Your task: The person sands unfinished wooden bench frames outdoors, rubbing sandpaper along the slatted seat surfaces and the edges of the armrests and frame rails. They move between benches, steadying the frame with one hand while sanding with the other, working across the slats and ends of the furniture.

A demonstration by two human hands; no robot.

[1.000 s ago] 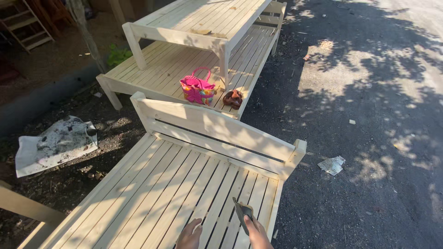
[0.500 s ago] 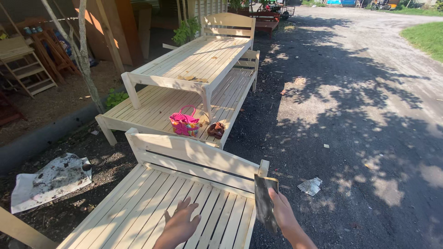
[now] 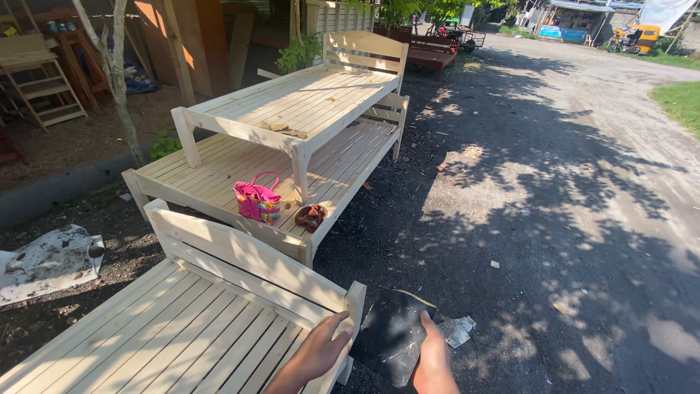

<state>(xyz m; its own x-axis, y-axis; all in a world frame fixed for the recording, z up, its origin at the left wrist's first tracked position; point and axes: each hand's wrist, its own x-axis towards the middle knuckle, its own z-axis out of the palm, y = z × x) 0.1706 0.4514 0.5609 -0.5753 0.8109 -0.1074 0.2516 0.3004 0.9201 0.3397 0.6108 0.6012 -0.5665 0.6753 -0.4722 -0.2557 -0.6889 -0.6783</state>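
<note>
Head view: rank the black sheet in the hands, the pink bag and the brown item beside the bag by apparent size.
1. black sheet, though nearness to the camera inflates it.
2. pink bag.
3. brown item.

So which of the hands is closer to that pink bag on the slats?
Left. The left hand is on the near bed frame, below the pink bag; the right hand is farther right, holding a dark sheet.

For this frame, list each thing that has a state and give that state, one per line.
Left hand: open, fingers resting on the near slatted bed frame.
Right hand: gripping a dark sheet by its edge.
Dark sheet: held up, flat, scuffed.
Pink bag: upright on the lower frame.
Far frame: stacked on top.
</note>
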